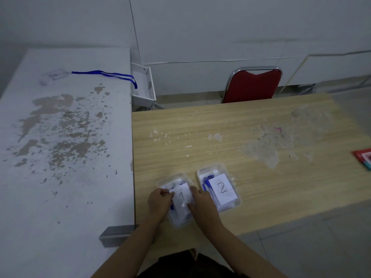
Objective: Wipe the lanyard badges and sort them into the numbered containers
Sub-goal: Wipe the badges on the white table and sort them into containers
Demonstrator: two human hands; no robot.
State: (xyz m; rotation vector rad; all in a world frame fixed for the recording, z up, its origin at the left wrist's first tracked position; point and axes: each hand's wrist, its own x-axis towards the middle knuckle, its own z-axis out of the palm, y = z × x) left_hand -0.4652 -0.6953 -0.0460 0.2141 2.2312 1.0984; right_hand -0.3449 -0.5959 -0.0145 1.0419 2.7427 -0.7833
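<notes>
Two clear plastic containers stand side by side near the front of the wooden table. Container 1 (174, 178) on the left holds badges with blue lanyards under a paper card marked "1" (181, 195). My left hand (159, 204) pinches that card's left edge. My right hand (202, 205) grips its right edge. Container 2 (237, 199) on the right holds badges beneath a card marked "2" (221, 189). One more badge (54, 76) marked "2" lies far off on the white table, its blue lanyard (106, 74) trailing right to the table edge.
The white table (60, 147) on the left has worn, peeling patches. The wooden table (230, 137) bears white residue smears. A red chair (252, 85) stands behind it. A red packet (364, 157) lies at the right edge. A white tray rack (143, 85) sits between the tables.
</notes>
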